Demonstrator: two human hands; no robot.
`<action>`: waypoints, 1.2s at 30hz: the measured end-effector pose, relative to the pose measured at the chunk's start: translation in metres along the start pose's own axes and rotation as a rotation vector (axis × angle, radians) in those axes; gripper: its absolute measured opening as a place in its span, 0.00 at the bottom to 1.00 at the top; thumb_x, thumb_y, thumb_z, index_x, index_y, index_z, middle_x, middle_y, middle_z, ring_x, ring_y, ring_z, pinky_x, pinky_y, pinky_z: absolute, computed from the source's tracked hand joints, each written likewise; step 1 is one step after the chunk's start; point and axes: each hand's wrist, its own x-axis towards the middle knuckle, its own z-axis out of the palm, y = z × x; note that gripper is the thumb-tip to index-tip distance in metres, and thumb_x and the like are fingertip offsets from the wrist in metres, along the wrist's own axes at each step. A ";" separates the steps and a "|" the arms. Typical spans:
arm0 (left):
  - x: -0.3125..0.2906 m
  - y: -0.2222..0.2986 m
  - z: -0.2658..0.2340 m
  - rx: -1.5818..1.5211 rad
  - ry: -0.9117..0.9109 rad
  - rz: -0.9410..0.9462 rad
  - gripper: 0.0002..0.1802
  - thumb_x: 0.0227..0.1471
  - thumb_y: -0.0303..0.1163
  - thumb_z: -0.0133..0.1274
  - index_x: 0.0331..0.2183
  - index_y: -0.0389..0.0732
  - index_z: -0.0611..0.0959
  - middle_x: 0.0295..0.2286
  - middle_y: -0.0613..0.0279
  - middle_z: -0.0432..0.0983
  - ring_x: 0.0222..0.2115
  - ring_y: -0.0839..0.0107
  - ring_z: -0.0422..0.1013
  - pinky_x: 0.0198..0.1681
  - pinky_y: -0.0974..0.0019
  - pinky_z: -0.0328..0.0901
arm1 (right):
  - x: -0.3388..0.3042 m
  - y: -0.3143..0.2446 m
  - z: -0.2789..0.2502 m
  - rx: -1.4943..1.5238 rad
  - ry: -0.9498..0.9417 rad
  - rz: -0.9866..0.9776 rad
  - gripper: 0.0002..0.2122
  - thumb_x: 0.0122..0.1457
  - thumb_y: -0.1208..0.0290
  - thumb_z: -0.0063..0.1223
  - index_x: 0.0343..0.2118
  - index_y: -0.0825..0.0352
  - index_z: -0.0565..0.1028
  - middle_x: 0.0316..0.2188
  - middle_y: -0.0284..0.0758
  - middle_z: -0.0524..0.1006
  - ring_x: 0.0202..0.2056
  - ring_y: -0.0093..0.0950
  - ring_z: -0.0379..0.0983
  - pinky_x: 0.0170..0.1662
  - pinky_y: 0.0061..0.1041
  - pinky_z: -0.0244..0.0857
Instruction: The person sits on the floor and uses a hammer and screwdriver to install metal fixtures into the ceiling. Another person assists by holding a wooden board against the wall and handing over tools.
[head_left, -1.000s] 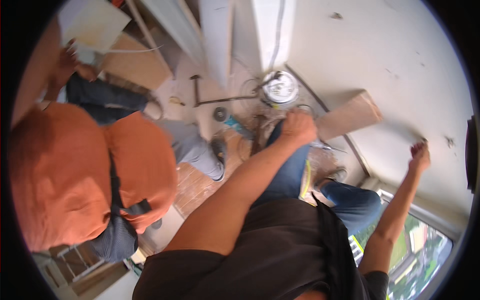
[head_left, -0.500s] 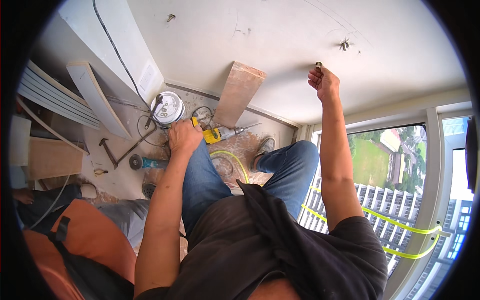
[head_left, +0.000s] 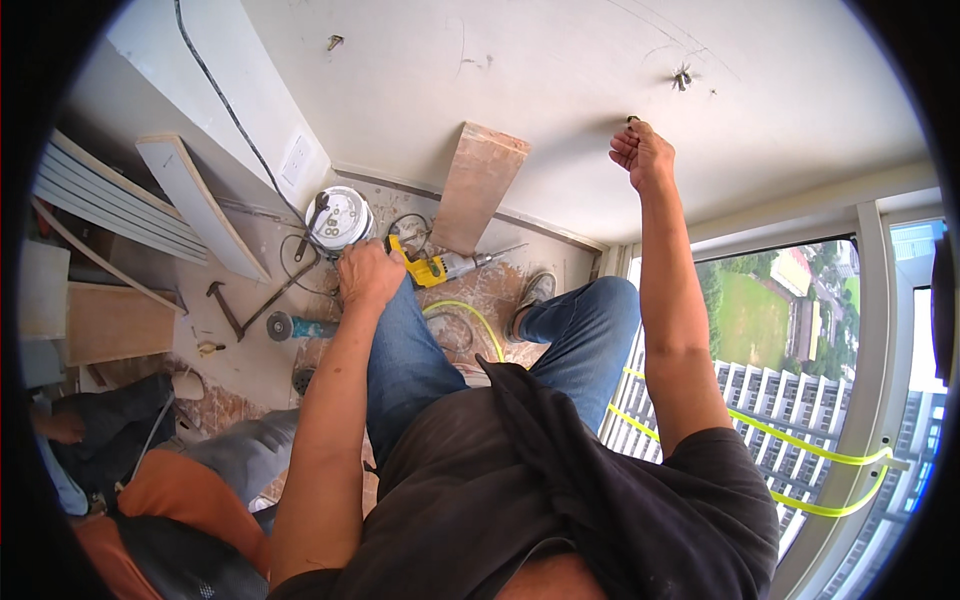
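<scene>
My right hand (head_left: pixel 642 154) is raised to the white wall (head_left: pixel 560 70), its thumb and fingers pinched on a small metal bolt (head_left: pixel 632 120) at the wall surface. The fingertips hide most of that bolt. Another bolt with a metal fitting (head_left: pixel 682 78) sticks out of the wall a little above and to the right. Far to the left, a third bolt (head_left: pixel 335 42) protrudes. Resting on my bent left knee, my left hand (head_left: pixel 368 272) holds nothing, and its fingers lie spread over the jeans.
A yellow power drill (head_left: pixel 430 270) lies beyond my left knee, beside a white bucket (head_left: pixel 338 217). A board (head_left: pixel 480 185) leans on the wall. A hammer (head_left: pixel 225 308) and an angle grinder (head_left: pixel 295 326) lie on the floor. A co-worker in orange (head_left: pixel 195 500) is at lower left; a window (head_left: pixel 780 310) at right.
My right fingers have turned slightly around the bolt and cover more of it. My left hand stays on the knee. The co-worker at lower left has shifted, and a hand there shows more.
</scene>
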 end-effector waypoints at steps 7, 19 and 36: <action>0.002 -0.005 0.000 0.027 -0.027 -0.016 0.21 0.54 0.43 0.53 0.36 0.33 0.87 0.39 0.43 0.83 0.45 0.45 0.76 0.52 0.46 0.70 | 0.007 0.006 0.010 -0.104 -0.041 -0.012 0.14 0.61 0.54 0.64 0.29 0.56 0.74 0.23 0.27 0.74 0.26 0.25 0.75 0.35 0.32 0.76; -0.002 -0.087 0.042 -0.970 0.386 -0.282 0.21 0.50 0.42 0.67 0.37 0.33 0.86 0.33 0.54 0.83 0.34 0.62 0.78 0.39 0.61 0.72 | 0.037 -0.015 -0.031 -0.556 0.019 -0.031 0.15 0.62 0.52 0.60 0.31 0.61 0.79 0.26 0.32 0.81 0.26 0.24 0.78 0.31 0.22 0.70; 0.120 -0.441 0.254 0.484 -0.293 -0.321 0.19 0.53 0.32 0.58 0.48 0.42 0.80 0.48 0.57 0.77 0.51 0.57 0.73 0.54 0.51 0.69 | 0.004 -0.088 -0.019 -0.701 -0.112 0.317 0.11 0.70 0.58 0.54 0.37 0.60 0.78 0.31 0.29 0.81 0.29 0.21 0.77 0.34 0.22 0.70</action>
